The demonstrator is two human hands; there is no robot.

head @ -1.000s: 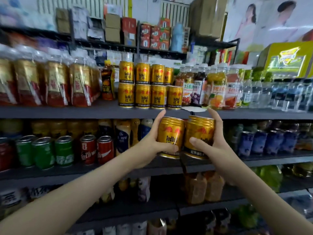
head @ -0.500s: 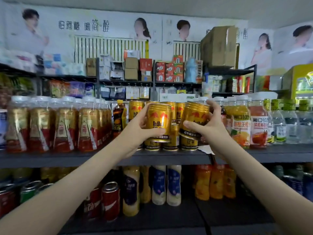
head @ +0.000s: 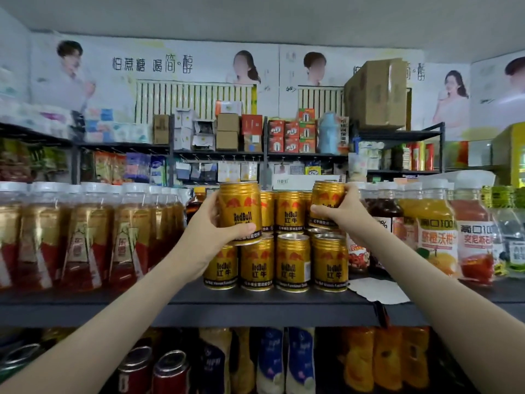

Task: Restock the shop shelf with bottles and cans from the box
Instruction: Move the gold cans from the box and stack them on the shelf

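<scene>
Head view: both hands are up at the dark grey metal shelf (head: 255, 307), well apart, each clamped on one can.

The left hand (head: 208, 233) wraps the left gold Red Bull can (head: 241, 211) by its sidewall. The thumb lies low across the front and the fingers are behind. The can is upright, over the left end of the two-tier stack of gold cans (head: 292, 263).

The right hand (head: 342, 216) wraps the right gold Red Bull can (head: 326, 201) from its right side, close to upright, over the stack's right end.

My read on the spread: the top tier shows cans in the middle only, so each hand is aiming at an end slot. Sidewall grips leave the bases free to seat on the lids below.

Side room is tight. Clear plastic bottles with red-and-gold labels (head: 76, 237) sit just left of the stack, and white-capped juice bottles (head: 434, 231) just right.

Hidden or unclear:
- The box is not in frame.
- I can't tell whether either held can already touches the can beneath; the left thumb and the right wrist cover those seams.
- Stack depth behind the front row is not visible.
- The right fingers are behind the can.
- A white paper tag (head: 377, 291) lies on the shelf just right of the stack; its print is unreadable.
- The lower shelf is dim, and it is cut off by both forearms and the frame bottom.
</scene>
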